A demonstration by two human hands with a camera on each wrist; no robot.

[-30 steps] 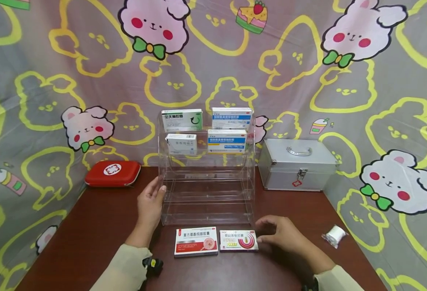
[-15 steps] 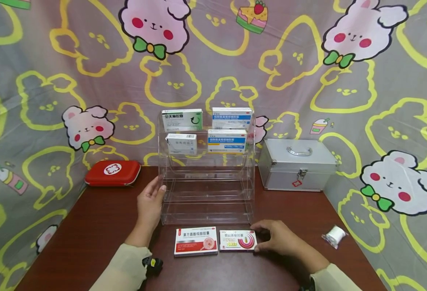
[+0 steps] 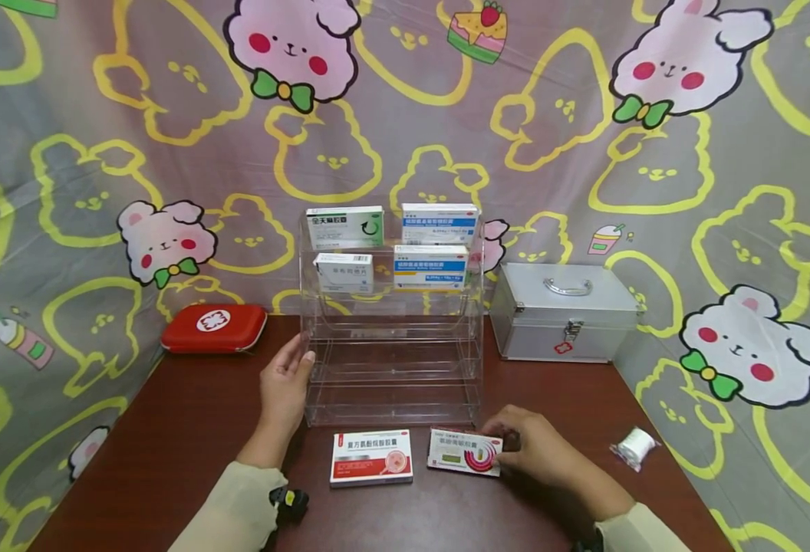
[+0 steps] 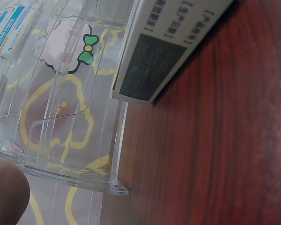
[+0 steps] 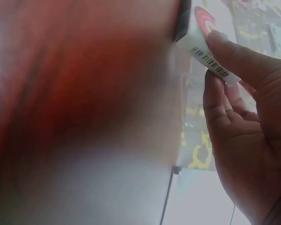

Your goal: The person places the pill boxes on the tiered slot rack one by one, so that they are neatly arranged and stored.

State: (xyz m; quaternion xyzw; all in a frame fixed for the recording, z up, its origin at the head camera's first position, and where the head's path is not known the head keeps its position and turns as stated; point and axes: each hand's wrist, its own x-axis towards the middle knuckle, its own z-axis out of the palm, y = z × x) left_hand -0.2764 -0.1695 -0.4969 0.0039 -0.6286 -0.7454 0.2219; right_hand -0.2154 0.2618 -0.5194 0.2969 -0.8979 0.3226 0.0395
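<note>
My right hand pinches the right end of a white medicine box with pink arcs, thumb on its face and fingers behind. In the right wrist view the thumb and fingers clasp its barcode end. The box is tilted, in front of a clear acrylic display rack. At the rack's left side my left hand grips the edge, thumb toward the front. A red-and-white medicine box lies on the table between the hands; its printed end looms large in the left wrist view.
On the rack's upper tiers stand a green-and-white box, a smaller white box and two blue-and-white boxes. A red first-aid case lies back left, a silver case back right. A wrapped white roll sits at right.
My right hand has taken hold of the pink-arc medicine box, which has shifted slightly right and tilted up off its flat position. The left hand stays at the rack.
</note>
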